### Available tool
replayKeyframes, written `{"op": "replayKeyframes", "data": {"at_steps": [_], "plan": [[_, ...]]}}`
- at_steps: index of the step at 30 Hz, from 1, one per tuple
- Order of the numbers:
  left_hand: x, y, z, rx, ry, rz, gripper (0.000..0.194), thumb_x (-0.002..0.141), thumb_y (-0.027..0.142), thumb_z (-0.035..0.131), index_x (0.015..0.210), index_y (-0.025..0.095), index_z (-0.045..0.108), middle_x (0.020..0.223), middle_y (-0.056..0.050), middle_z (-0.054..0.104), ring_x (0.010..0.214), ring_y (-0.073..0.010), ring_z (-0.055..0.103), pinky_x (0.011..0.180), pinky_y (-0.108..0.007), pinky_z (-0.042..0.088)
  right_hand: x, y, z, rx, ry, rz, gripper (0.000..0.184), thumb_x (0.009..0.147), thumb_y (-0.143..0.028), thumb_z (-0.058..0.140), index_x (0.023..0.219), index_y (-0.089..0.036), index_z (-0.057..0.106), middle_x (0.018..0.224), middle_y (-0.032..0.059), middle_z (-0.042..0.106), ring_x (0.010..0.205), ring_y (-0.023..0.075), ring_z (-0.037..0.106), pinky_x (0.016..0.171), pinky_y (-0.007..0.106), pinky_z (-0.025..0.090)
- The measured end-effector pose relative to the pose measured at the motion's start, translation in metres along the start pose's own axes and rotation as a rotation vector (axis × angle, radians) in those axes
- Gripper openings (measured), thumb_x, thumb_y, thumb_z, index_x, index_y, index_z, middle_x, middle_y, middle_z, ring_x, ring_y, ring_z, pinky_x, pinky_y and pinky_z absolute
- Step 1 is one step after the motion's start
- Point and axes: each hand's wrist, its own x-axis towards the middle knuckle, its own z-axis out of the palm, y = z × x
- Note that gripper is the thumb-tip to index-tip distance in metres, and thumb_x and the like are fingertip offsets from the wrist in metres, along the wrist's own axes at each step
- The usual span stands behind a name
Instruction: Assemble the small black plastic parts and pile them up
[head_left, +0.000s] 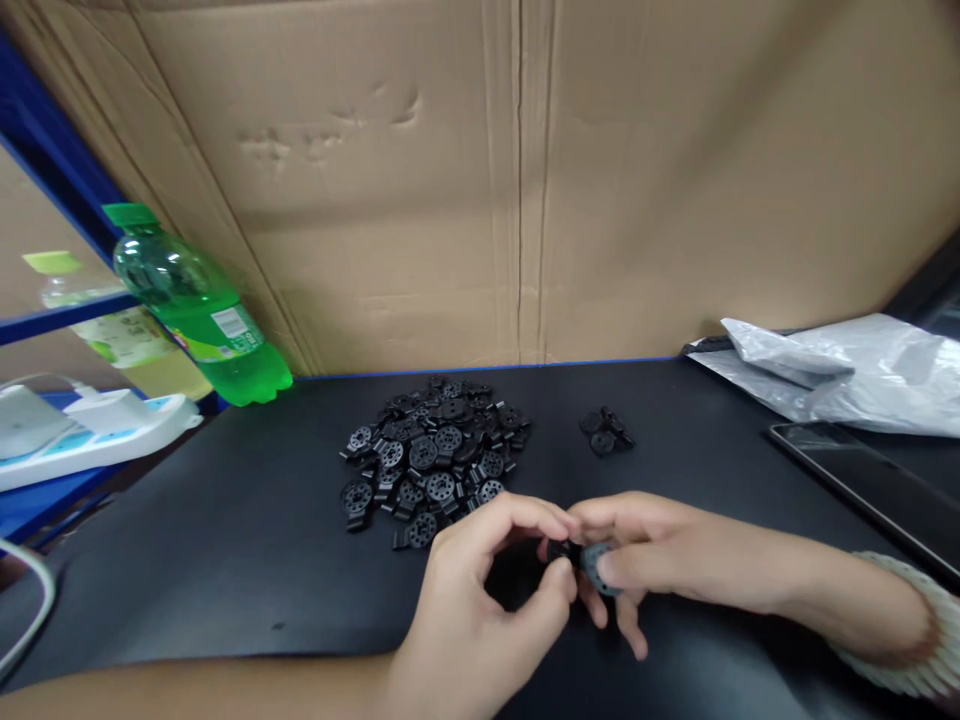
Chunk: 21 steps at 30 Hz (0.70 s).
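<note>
Between both hands, low in the head view, is a small black plastic clip with a round, holed disc [598, 570]. My left hand [487, 600] pinches its narrow end between thumb and fingertips. My right hand [660, 555] grips the disc end, thumb pressed on its face; fingers partly cover the piece. Just beyond my left hand lies a heap of similar black disc clips [439, 450]. A few more such pieces make a small group [606, 430] beyond my right hand.
At the left stand a green bottle [217, 330], a paler bottle [127, 335] and a white power strip [97, 430] by a blue frame [56, 150]. On the right lie plastic bags [862, 370] and a dark tablet-like slab [870, 490]. Cardboard [375, 200] walls the back of the black table [225, 560].
</note>
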Motion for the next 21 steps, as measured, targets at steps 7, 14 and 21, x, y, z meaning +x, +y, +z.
{"op": "replayKeyframes", "data": {"at_steps": [7,14,21], "plan": [[0.003,0.001,-0.001,-0.198,-0.029,-0.111,0.018,0.085,0.002,0.056,0.089,0.019,0.063,0.096,-0.003,0.070,0.085,-0.0130,0.070,0.078,-0.020,0.058,-0.001,-0.006,-0.013,-0.133,-0.028,-0.068,0.024,0.087,-0.017,0.061,0.110,-0.014,0.067,0.099,0.0074,0.066,0.079,0.0135,0.067,0.056,0.018,0.054],[0.002,-0.006,-0.004,-0.198,-0.103,-0.048,0.023,0.084,-0.002,0.052,0.076,0.019,0.059,0.089,-0.001,0.068,0.075,-0.0116,0.068,0.072,-0.020,0.056,-0.001,-0.006,-0.011,-0.138,-0.012,0.007,0.028,0.075,-0.002,0.057,0.100,-0.014,0.062,0.097,0.0070,0.070,0.072,0.0114,0.069,0.046,0.013,0.049],[0.002,-0.010,-0.005,0.054,-0.163,0.228,0.032,0.076,-0.010,0.049,0.078,0.020,0.060,0.088,0.000,0.068,0.079,-0.0119,0.071,0.074,-0.018,0.056,0.001,-0.007,-0.010,0.017,0.097,0.033,0.023,0.076,-0.022,0.077,0.094,-0.011,0.068,0.080,0.0026,0.069,0.070,0.0089,0.066,0.054,0.014,0.047]]}}
